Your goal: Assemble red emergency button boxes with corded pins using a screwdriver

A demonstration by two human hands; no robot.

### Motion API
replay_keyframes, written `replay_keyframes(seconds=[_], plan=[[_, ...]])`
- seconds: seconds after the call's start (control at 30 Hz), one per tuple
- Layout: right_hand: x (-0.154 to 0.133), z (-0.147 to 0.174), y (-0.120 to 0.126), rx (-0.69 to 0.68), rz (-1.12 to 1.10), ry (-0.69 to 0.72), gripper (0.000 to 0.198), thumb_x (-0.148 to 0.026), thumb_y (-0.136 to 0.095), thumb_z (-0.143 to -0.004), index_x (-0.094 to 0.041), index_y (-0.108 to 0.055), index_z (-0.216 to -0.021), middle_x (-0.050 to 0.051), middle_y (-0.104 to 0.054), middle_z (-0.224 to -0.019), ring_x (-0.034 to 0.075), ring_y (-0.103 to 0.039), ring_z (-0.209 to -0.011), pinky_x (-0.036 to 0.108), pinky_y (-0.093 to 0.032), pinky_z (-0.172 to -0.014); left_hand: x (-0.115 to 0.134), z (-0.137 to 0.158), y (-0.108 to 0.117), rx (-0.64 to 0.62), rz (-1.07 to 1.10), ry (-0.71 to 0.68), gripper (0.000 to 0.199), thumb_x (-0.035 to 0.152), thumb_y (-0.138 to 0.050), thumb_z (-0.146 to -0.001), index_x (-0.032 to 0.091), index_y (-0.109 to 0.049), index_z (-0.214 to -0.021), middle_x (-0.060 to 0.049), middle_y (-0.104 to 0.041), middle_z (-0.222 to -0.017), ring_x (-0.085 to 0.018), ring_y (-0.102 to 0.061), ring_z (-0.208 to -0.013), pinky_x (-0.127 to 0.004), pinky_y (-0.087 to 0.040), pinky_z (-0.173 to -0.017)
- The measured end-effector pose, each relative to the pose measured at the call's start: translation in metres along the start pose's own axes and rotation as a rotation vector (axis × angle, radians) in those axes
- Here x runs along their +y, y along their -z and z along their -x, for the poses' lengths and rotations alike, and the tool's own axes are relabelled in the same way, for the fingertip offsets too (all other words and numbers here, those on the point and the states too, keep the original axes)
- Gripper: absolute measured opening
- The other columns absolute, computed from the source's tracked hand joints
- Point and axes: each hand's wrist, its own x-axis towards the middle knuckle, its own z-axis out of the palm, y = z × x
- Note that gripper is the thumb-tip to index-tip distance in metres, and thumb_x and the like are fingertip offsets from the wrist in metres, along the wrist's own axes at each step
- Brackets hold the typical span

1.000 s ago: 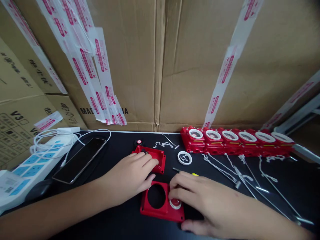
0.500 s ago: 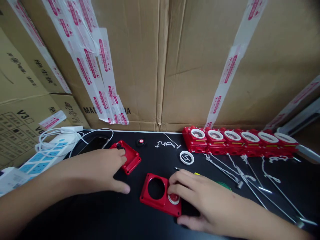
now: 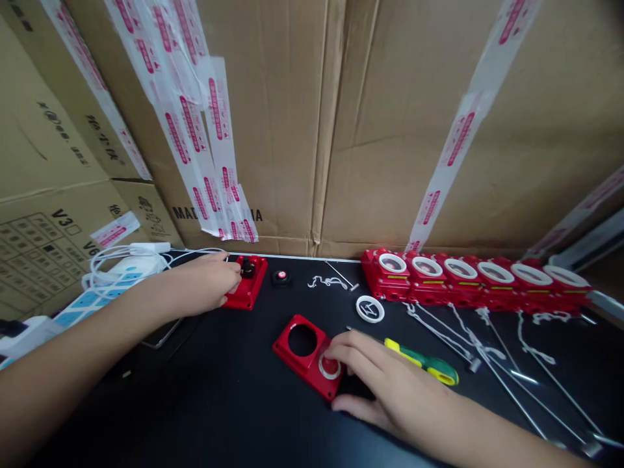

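Observation:
My left hand grips the left side of a red box base, which lies open side up with a black part inside. Its fingertips are partly hidden. My right hand holds the right end of a red cover on the black table, fingers on the cover's red button and thumb at its near edge. The cover has a large round hole beside the button, which sits in a pale ring. Partly behind my right hand lies a green and yellow screwdriver.
A white ring and a small black part lie beyond the cover. At the back right stands a row of assembled red boxes, with corded metal rods before them. A power strip is at left; cardboard boxes line the back.
My left hand has moved the box base back and turned it. My right hand has turned the cover slightly, and more of the screwdriver shows. The view has shifted a little left.

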Motion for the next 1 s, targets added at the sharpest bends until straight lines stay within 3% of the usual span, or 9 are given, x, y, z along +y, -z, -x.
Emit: replay_keyframes(seconds=[0.1, 0.17, 0.23, 0.33, 0.47, 0.57, 0.77, 0.9, 1.0], plan=[[-0.008, -0.006, -0.006, -0.017, -0.050, 0.001, 0.027, -0.021, -0.062, -0.109, -0.024, -0.058, -0.135, 0.009, -0.068, -0.131, 0.020, -0.073, -0.111, 0.033, -0.063, -0.096, 0.026, 0.016, 0.004, 0.033, -0.186, 0.054, 0.019, 0.026, -0.083, -0.076, 0.017, -0.074, -0.091, -0.016, -0.074, -0.104, -0.041, -0.064, -0.109, -0.052, -0.049, -0.100], [-0.014, -0.015, -0.012, -0.015, 0.026, 0.044, 0.024, -0.019, -0.059, -0.109, -0.022, -0.060, -0.133, 0.010, -0.070, -0.128, 0.022, -0.073, -0.108, 0.036, -0.064, -0.093, 0.060, 0.027, -0.002, 0.101, -0.314, 0.051, 0.020, 0.033, -0.073, -0.090, 0.016, -0.076, -0.099, -0.018, -0.074, -0.105, -0.041, -0.066, -0.102, -0.053, -0.053, -0.093], [-0.020, -0.026, -0.018, -0.004, 0.122, 0.088, 0.022, -0.018, -0.057, -0.109, -0.019, -0.062, -0.130, 0.013, -0.072, -0.124, 0.025, -0.073, -0.104, 0.041, -0.065, -0.089, 0.093, 0.036, -0.013, 0.136, -0.237, -0.031, 0.021, 0.034, -0.074, -0.088, 0.018, -0.076, -0.100, -0.014, -0.074, -0.098, -0.036, -0.068, -0.088, -0.049, -0.056, -0.084], [-0.026, -0.039, -0.024, -0.004, 0.132, 0.093, 0.027, -0.024, -0.065, -0.102, -0.016, -0.062, -0.128, 0.014, -0.070, -0.122, 0.029, -0.070, -0.102, 0.045, -0.065, -0.087, 0.114, 0.042, -0.026, 0.194, -0.137, -0.166, 0.026, 0.026, -0.079, -0.083, 0.019, -0.074, -0.107, -0.012, -0.075, -0.106, -0.035, -0.071, -0.096, -0.045, -0.058, -0.086], [-0.030, -0.044, -0.024, 0.003, 0.131, 0.023, 0.032, -0.025, -0.066, -0.099, -0.017, -0.062, -0.129, 0.016, -0.069, -0.126, 0.031, -0.068, -0.107, 0.051, -0.064, -0.090, 0.078, 0.036, -0.014, 0.129, -0.159, -0.041, 0.021, 0.021, -0.069, -0.088, 0.018, -0.073, -0.108, -0.014, -0.076, -0.111, -0.035, -0.072, -0.104, -0.045, -0.057, -0.091], [-0.030, -0.044, -0.022, 0.005, 0.154, -0.038, 0.029, -0.024, -0.068, -0.099, -0.016, -0.063, -0.127, 0.017, -0.068, -0.126, 0.034, -0.069, -0.107, 0.055, -0.064, -0.089, 0.040, 0.023, 0.003, 0.047, -0.153, 0.139, 0.043, 0.016, -0.071, -0.083, 0.015, -0.068, -0.126, -0.020, -0.069, -0.134, -0.038, -0.069, -0.116, -0.045, -0.056, -0.094], [-0.032, -0.061, -0.011, -0.052, 0.048, -0.110, 0.056, -0.029, -0.081, -0.093, -0.017, -0.056, -0.142, 0.014, -0.064, -0.137, 0.029, -0.074, -0.112, 0.045, -0.066, -0.094, -0.006, -0.001, 0.008, -0.271, 0.007, 0.163, 0.020, 0.026, -0.082, -0.077, 0.020, -0.072, -0.092, -0.004, -0.076, -0.091, -0.023, -0.071, -0.078, -0.030, -0.048, -0.067], [-0.031, -0.077, -0.008, -0.057, 0.013, -0.121, 0.058, -0.032, -0.079, -0.096, -0.018, -0.056, -0.146, 0.012, -0.065, -0.132, 0.025, -0.077, -0.097, 0.043, -0.066, -0.085, -0.017, 0.004, 0.017, -0.278, 0.032, 0.153, 0.019, 0.027, -0.079, -0.081, 0.022, -0.074, -0.099, -0.004, -0.075, -0.093, -0.023, -0.070, -0.081, -0.030, -0.045, -0.067], [-0.027, -0.077, -0.013, -0.035, -0.004, -0.085, 0.051, -0.023, -0.076, -0.096, -0.019, -0.058, -0.144, 0.011, -0.066, -0.128, 0.024, -0.075, -0.095, 0.041, -0.064, -0.084, 0.006, 0.015, 0.025, -0.207, 0.010, 0.148, 0.014, 0.028, -0.076, -0.086, 0.021, -0.073, -0.097, -0.008, -0.073, -0.103, -0.026, -0.069, -0.090, -0.034, -0.048, -0.075]])
